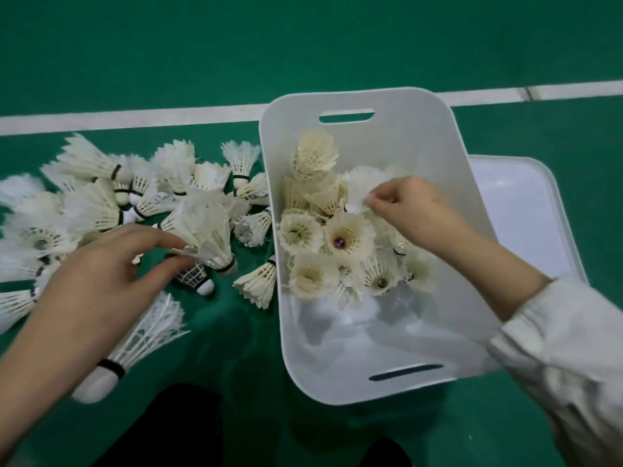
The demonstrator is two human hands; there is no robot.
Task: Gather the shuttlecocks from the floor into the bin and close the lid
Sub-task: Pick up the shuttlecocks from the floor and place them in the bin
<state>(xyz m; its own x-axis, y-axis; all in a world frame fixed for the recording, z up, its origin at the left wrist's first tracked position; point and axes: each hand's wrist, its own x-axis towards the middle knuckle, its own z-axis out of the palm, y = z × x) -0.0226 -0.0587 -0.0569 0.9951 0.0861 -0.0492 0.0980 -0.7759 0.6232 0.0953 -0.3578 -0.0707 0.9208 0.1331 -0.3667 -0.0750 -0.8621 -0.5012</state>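
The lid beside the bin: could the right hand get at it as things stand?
Probably, once it lets go: the lid lies right of the bin, its visible part bare, but the right hand pinches a shuttlecock over the bin.

A glossy green court floor (303,45) is filling the view; a white line (135,117) is running from nine o'clock toward two o'clock.

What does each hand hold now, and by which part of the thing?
The left hand pinches a floor shuttlecock by its feather skirt. The right hand pinches a second shuttlecock by a feather tip, over the bin.
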